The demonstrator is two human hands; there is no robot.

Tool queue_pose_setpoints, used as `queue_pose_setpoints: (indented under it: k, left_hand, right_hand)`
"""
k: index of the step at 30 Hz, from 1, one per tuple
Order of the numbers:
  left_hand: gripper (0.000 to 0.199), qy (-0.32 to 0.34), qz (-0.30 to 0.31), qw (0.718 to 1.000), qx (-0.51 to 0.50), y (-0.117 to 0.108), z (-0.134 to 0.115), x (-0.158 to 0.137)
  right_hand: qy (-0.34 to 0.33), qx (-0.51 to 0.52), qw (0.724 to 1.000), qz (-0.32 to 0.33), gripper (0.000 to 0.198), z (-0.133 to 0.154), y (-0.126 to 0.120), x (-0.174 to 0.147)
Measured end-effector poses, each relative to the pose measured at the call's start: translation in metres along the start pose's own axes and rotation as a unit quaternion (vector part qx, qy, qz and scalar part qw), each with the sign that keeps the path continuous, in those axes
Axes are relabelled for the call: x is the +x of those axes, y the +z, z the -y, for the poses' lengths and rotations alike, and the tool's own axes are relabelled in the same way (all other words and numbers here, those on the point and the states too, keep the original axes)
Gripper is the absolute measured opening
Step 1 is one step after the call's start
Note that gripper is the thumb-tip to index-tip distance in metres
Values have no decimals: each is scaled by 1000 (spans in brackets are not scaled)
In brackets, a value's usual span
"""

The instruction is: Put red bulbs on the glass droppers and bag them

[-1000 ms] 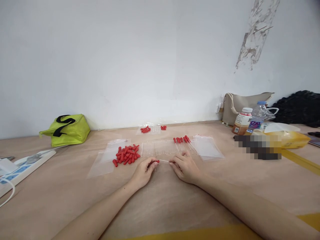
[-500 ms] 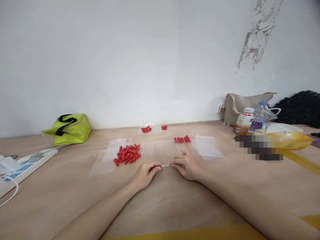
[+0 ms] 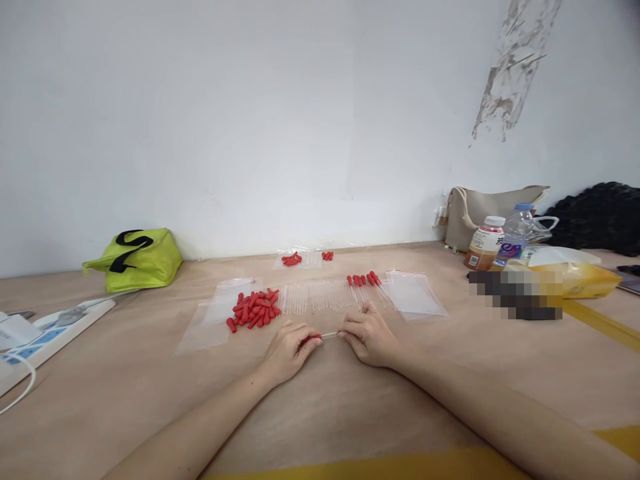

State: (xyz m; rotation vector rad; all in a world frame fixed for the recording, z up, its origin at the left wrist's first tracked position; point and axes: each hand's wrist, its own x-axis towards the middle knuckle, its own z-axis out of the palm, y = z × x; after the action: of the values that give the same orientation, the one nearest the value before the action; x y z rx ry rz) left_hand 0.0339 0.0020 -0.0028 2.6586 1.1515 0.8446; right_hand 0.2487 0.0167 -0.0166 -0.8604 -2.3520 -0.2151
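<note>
My left hand pinches a red rubber bulb between thumb and fingers. Out of the bulb's side runs a thin clear dropper tube, lying level across the gap between my hands. The fingers of my right hand are closed on the tube's other end, which they hide. Just beyond my left hand is a pile of loose red bulbs. A row of bare clear tubes lies past both hands. Several droppers with red bulbs fitted lie beyond my right hand.
Clear plastic bags lie flat at the left and right. Farther back is a packet of tubes and red bulbs. A lime-green bag and power strip are at left, bottles and a beige bag at right.
Both hands have shifted slightly toward me, still gripping the same bulb and tube. A little more of the red bulb shows in my left hand. The whole view has moved slightly.
</note>
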Motion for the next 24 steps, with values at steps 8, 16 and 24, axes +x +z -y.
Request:
queue_pose_setpoints:
  k: [8,16,24]
  left_hand:
    - [21,59,-10,997,54,-1,2,-1]
    - [20,65,-11,996,57,1,2,2]
    - [20,62,-8,996,59,-3,9,6]
  right_hand:
    - [-27,1,1000,-9,19,7,4,1]
    - [-17,-1,1000,-19,18,10,10,5]
    - [-36,-52,998,20,20,9,-3,13]
